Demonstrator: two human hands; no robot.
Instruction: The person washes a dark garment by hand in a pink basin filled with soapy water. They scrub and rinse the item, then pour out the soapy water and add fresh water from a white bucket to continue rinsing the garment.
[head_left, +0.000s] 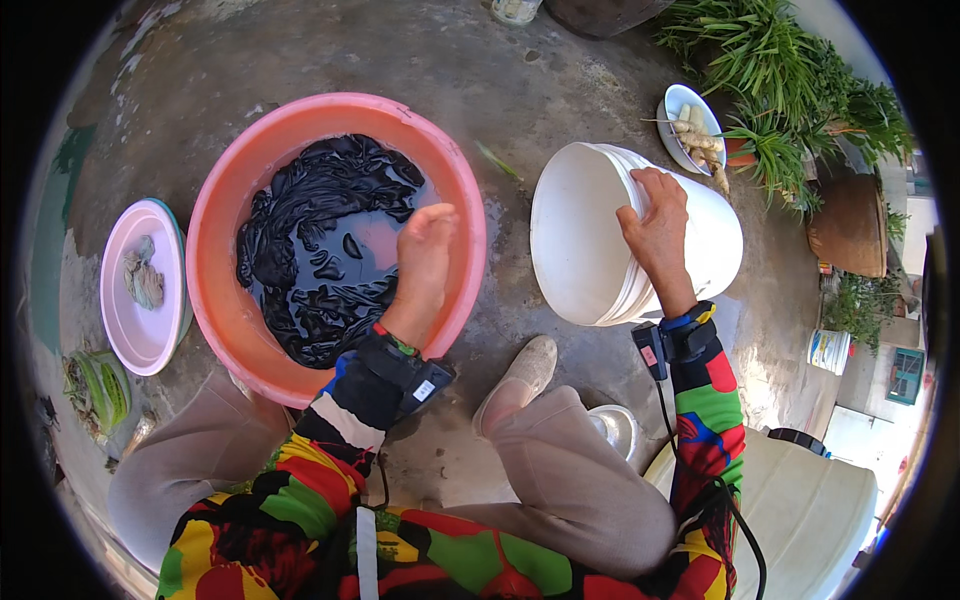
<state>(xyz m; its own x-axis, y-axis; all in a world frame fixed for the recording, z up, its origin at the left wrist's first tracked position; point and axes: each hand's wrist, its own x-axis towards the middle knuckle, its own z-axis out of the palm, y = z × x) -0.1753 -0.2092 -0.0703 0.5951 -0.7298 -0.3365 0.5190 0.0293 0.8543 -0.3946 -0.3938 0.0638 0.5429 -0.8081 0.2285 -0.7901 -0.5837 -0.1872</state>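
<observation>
A large pink plastic basin (337, 105) holds dark wet cloth (322, 187) in cloudy water. Above its right side is my left hand (426, 251), fingers curled; whether anything is inside them cannot be told. To the right, a white plastic bucket (581, 240) has its mouth facing left and appears tilted or on its side. My right hand (658, 217) rests at the bucket's ribbed rim, thumb and fingers apart. The bucket looks empty inside as far as it shows.
Left of the basin, a smaller pale pink basin (120, 330) holds a greyish cloth (144, 277). White radishes (697, 139) lie in a bowl (679, 94) near potted plants (780, 67). A metal bowl (630, 431) sits by my right knee, and a big cream-coloured container (810, 502) stands at lower right.
</observation>
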